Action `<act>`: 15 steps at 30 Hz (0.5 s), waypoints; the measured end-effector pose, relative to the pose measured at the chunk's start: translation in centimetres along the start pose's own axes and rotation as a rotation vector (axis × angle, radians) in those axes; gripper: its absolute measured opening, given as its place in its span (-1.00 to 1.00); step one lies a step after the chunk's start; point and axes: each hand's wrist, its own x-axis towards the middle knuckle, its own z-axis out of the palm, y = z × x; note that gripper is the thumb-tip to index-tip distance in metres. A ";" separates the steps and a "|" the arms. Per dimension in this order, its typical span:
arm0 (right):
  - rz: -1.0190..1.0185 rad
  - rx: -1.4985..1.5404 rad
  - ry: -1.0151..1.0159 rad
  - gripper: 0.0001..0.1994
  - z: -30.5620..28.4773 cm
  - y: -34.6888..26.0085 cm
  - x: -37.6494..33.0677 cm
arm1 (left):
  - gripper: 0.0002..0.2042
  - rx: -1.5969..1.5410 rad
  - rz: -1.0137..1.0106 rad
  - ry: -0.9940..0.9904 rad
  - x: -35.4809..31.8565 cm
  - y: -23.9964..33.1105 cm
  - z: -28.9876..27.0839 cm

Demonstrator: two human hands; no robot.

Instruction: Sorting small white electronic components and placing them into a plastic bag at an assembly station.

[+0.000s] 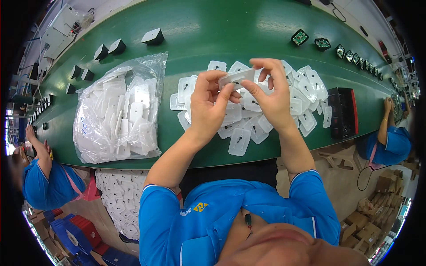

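A translucent white plastic plate (237,79), rounded at the corners and with a small black part on it, is held up over a loose pile of similar plates (239,141). My left hand (208,104) is closed on its left end, thumb in front and fingers behind. At its right end is my right hand (271,91), the thumb against the lower edge and the curled fingers around the upper corner. Many piled plates carry a small black keyhole-shaped part. Left of the pile, a clear plastic bag (117,111) is full of white plates.
A black box with a red edge (344,113) stands right of the pile. Black housings (153,37) with white tops sit at the far left; housings showing green boards (300,37) line the far right. Co-workers (53,181) work at both sides. More plates (120,199) fill a container below the table.
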 end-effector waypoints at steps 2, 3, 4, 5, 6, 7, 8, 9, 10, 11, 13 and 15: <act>0.010 0.012 -0.044 -0.82 -0.1 0.0 0.1 | -0.81 -0.001 -0.006 0.006 0.1 -0.1 -0.1; 0.076 0.054 -0.082 -0.82 -0.2 0.1 0.0 | -0.79 0.034 -0.001 -0.015 0.1 -0.2 -0.2; 0.142 0.097 -0.120 -0.82 -0.3 0.1 0.0 | -0.77 0.069 0.004 -0.035 0.1 -0.3 -0.4; 0.207 0.141 -0.161 -0.82 -0.4 0.2 0.1 | -0.75 0.106 0.009 -0.054 0.1 -0.5 -0.5; 0.271 0.185 -0.203 -0.82 -0.5 0.4 0.2 | -0.73 0.144 0.015 -0.071 0.1 -0.6 -0.6; 0.258 0.149 -0.281 -0.82 -0.7 0.8 0.3 | -0.73 0.219 -0.004 -0.080 -0.2 -0.7 -0.9; 0.241 0.114 -0.361 -0.83 -1.1 1.3 0.6 | -0.73 0.294 -0.024 -0.086 -0.4 -0.8 -1.0; 0.224 0.140 -0.396 -0.83 -1.1 1.4 0.7 | -0.73 0.350 0.017 -0.074 -0.5 -0.9 -0.7; 0.206 0.067 -0.376 -0.83 -1.1 1.2 0.5 | -0.73 0.386 0.069 -0.064 -0.6 -0.9 -0.7; 0.184 -0.003 -0.355 -0.83 -1.0 1.2 0.3 | -0.72 0.426 0.119 -0.053 -0.5 -1.0 -0.7; 0.125 -0.011 -0.307 -0.83 -0.6 0.7 0.0 | -0.72 0.450 0.267 -0.014 -0.5 -1.1 -0.7; 0.112 -0.009 -0.299 -0.85 -0.5 0.2 -0.2 | -0.72 0.476 0.359 0.024 -0.4 -1.0 -0.4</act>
